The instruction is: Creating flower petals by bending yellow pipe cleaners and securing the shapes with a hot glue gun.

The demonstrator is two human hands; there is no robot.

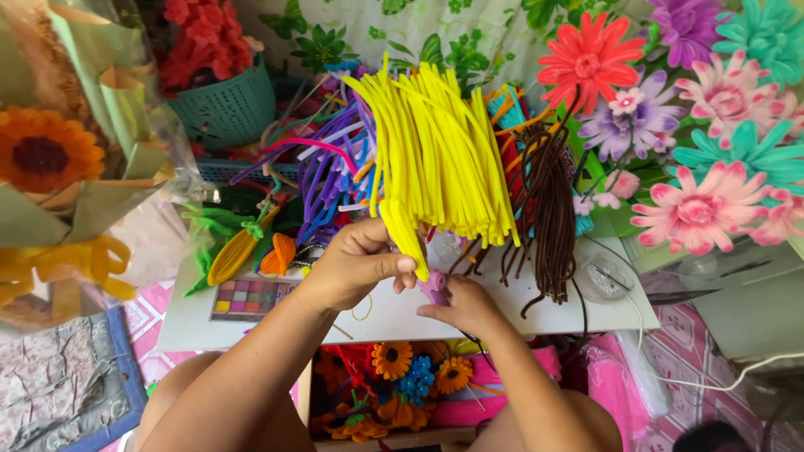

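Looking fuzzy and soft – yellow pipe cleaners [435, 151], matt all over. Same fluffy fuzz showing on brown pipe cleaners [544, 209] and purple pipe cleaners [322, 180]. Shining smooth and hard – white table [394, 314]. Looking like plastic with little holes, green basket [230, 109]. Crinkling glossy and see-through around the sunflower bouquet [46, 155] – clear wrap [172, 142]. Looking woven and rough, patterned mat [67, 385].

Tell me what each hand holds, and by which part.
Left hand pinches folded yellow pipe cleaners near their lower end. Right hand grips a small purple piece; where, hidden.
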